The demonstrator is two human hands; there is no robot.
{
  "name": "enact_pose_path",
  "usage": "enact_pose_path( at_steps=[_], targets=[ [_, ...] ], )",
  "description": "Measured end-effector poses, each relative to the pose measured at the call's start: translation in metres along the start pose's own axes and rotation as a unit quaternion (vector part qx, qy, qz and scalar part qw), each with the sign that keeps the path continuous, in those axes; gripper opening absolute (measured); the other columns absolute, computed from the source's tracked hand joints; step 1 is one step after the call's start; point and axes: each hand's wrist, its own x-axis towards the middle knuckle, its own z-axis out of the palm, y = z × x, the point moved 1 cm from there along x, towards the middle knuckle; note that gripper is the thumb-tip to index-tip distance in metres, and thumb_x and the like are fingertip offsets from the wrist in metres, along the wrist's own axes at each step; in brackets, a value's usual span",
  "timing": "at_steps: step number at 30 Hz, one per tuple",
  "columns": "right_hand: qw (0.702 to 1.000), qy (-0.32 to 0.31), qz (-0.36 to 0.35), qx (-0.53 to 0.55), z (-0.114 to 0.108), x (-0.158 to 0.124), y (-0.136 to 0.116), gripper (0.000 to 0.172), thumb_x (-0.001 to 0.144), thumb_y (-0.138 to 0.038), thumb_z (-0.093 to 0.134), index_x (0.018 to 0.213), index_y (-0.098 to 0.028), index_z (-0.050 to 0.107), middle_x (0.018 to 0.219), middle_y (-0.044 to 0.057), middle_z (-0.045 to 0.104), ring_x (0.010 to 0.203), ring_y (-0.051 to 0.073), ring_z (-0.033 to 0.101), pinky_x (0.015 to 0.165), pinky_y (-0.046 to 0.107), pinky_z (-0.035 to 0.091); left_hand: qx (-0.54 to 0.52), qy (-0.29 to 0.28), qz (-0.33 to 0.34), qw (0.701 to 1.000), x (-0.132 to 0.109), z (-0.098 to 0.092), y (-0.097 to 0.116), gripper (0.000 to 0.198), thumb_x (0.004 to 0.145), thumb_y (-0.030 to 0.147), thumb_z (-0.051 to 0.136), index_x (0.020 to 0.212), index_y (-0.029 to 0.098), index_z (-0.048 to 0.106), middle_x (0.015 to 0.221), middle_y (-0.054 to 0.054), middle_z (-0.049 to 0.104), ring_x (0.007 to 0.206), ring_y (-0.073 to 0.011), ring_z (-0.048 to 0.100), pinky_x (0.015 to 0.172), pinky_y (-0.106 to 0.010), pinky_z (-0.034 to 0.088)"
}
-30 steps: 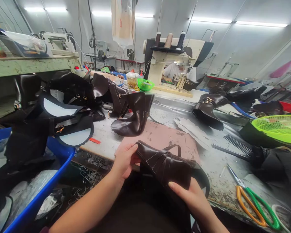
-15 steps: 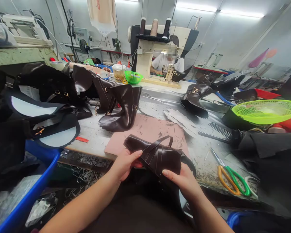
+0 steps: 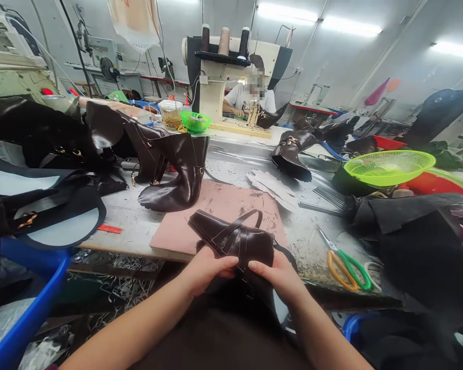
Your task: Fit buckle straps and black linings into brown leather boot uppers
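My left hand [image 3: 206,270] and my right hand [image 3: 280,276] both grip the near edge of a dark brown leather boot upper [image 3: 233,237] with crossed straps and a loop. The piece lies partly over the front edge of a pink cutting mat [image 3: 219,208] and hangs toward my lap. Thumbs press on top of the leather and the two hands sit close together. A finished brown boot upper [image 3: 177,177] stands on the mat's far left corner.
Orange- and green-handled scissors [image 3: 345,262] lie right of the mat. A lime green basket [image 3: 388,167] sits on dark material at right. Black leather pieces [image 3: 42,154] pile at left above a blue bin [image 3: 34,303]. A person [image 3: 250,95] works behind a sewing machine [image 3: 224,77].
The view has swung to the right. My hands have slid together along the leather piece's near edge, and the piece has drawn closer to me.
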Motion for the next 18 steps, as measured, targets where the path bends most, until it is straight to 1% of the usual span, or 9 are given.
enact_pose_path(
  at_steps=[2,4,6,9,12,14,16,18],
  targets=[
    [1.000,-0.009,-0.006,0.005,0.000,-0.001,0.000,0.041,0.060,-0.040,0.074,0.093,-0.018,0.064,0.090,0.006,0.069,0.087,0.026,0.062,0.079,0.040,0.048,-0.006,0.011,0.005,1.000,0.001,0.003,0.000,0.039,0.056,0.026,0.077,0.090,0.013,0.063,0.083,-0.007,0.068,0.068,-0.0164,0.062,0.053,-0.022,0.049],
    [1.000,-0.022,-0.015,0.002,0.001,-0.002,-0.001,0.046,0.058,-0.035,0.076,0.098,-0.019,0.062,0.095,0.006,0.068,0.090,0.026,0.061,0.081,0.039,0.047,-0.019,0.020,0.010,1.000,0.001,0.005,0.001,0.034,0.056,0.027,0.077,0.083,0.012,0.064,0.078,-0.008,0.068,0.064,-0.0153,0.061,0.050,-0.020,0.047],
    [0.999,-0.028,-0.021,0.003,0.000,-0.003,-0.001,0.046,0.059,-0.032,0.076,0.101,-0.020,0.060,0.097,0.005,0.067,0.091,0.024,0.061,0.082,0.038,0.046,-0.023,0.022,0.014,0.999,0.002,0.007,0.002,0.030,0.055,0.027,0.077,0.078,0.011,0.064,0.073,-0.007,0.067,0.061,-0.0143,0.059,0.048,-0.020,0.045],
    [0.999,-0.038,-0.006,0.031,-0.001,-0.004,0.000,0.035,0.063,-0.032,0.073,0.095,-0.020,0.064,0.090,0.003,0.069,0.085,0.021,0.062,0.080,0.034,0.046,-0.040,0.018,0.017,0.999,0.004,0.008,0.001,0.029,0.054,0.026,0.078,0.075,0.011,0.065,0.068,-0.005,0.065,0.055,-0.0115,0.056,0.045,-0.019,0.043],
    [0.994,-0.075,0.027,0.071,-0.001,-0.004,0.000,0.028,0.065,-0.034,0.072,0.087,-0.018,0.068,0.080,0.002,0.069,0.078,0.018,0.062,0.077,0.031,0.046,-0.078,0.011,0.008,0.997,0.007,0.009,-0.003,0.030,0.053,0.025,0.078,0.075,0.012,0.064,0.063,-0.002,0.062,0.052,-0.0101,0.054,0.044,-0.018,0.040],
    [0.992,-0.082,0.040,0.090,0.000,-0.004,0.000,0.025,0.065,-0.035,0.072,0.082,-0.017,0.068,0.073,0.002,0.068,0.073,0.017,0.062,0.074,0.029,0.046,-0.076,-0.007,0.023,0.997,0.008,0.010,-0.004,0.031,0.055,0.026,0.078,0.080,0.013,0.065,0.069,-0.003,0.065,0.060,-0.0131,0.058,0.051,-0.021,0.044],
    [0.992,-0.064,0.043,0.097,0.000,-0.003,0.000,0.024,0.063,-0.035,0.073,0.077,-0.016,0.068,0.069,0.001,0.066,0.068,0.015,0.060,0.069,0.028,0.046,-0.038,-0.036,0.045,0.998,0.009,0.011,-0.005,0.034,0.057,0.027,0.077,0.087,0.014,0.066,0.083,-0.006,0.068,0.076,-0.0191,0.062,0.067,-0.027,0.048],
    [0.994,-0.038,0.044,0.088,0.000,-0.002,0.001,0.025,0.061,-0.037,0.074,0.073,-0.016,0.067,0.067,0.000,0.065,0.063,0.014,0.058,0.064,0.026,0.046,0.005,-0.050,0.053,0.997,0.010,0.012,-0.006,0.039,0.057,0.027,0.077,0.092,0.014,0.067,0.095,-0.009,0.068,0.088,-0.0251,0.061,0.080,-0.034,0.047]
  ],
)
